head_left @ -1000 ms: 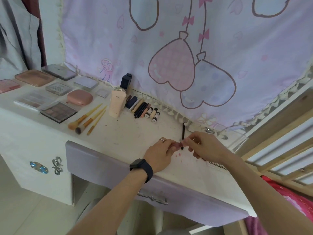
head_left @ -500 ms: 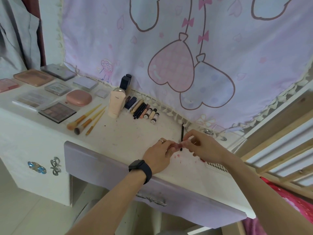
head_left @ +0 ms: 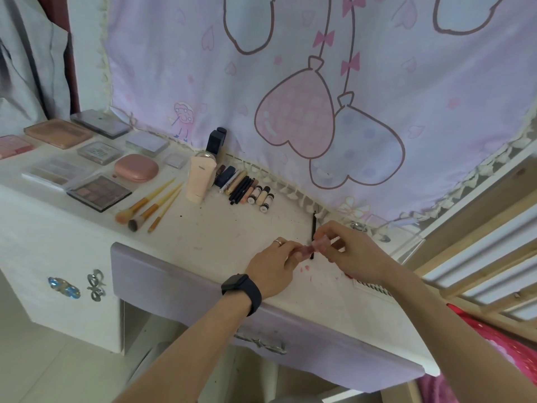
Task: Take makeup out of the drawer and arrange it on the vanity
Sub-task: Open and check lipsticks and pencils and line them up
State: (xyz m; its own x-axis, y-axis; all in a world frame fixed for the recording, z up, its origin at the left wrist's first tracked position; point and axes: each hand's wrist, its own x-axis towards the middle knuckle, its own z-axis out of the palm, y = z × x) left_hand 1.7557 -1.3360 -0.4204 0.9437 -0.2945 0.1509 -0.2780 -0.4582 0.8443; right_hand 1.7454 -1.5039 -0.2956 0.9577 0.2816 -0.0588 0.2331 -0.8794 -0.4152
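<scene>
Both hands meet over the white vanity top (head_left: 220, 234). My left hand (head_left: 273, 266), with a ring and a black watch, and my right hand (head_left: 351, 251) pinch the two ends of a small pink lip-gloss tube (head_left: 315, 247). A thin black pencil (head_left: 313, 228) lies on the vanity just behind the tube. The lilac drawer front (head_left: 180, 286) runs below my wrists; I cannot see inside the drawer. Arranged makeup lies to the left: small tubes and pencils (head_left: 250, 190), a cream tube (head_left: 200, 178), three brushes (head_left: 151, 207), palettes (head_left: 98, 191) and a pink compact (head_left: 136, 167).
A pink curtain with heart balloons (head_left: 305, 82) hangs behind the vanity. A clear acrylic tray (head_left: 406, 242) sits at the right rear. Wooden slats (head_left: 479, 271) and pink bedding (head_left: 494, 344) lie to the right. A spiral notebook edge (head_left: 374, 287) shows under my right forearm.
The hands stay at the same spot holding the pink tube; the fingers shift slightly on it. Nothing else has moved.
</scene>
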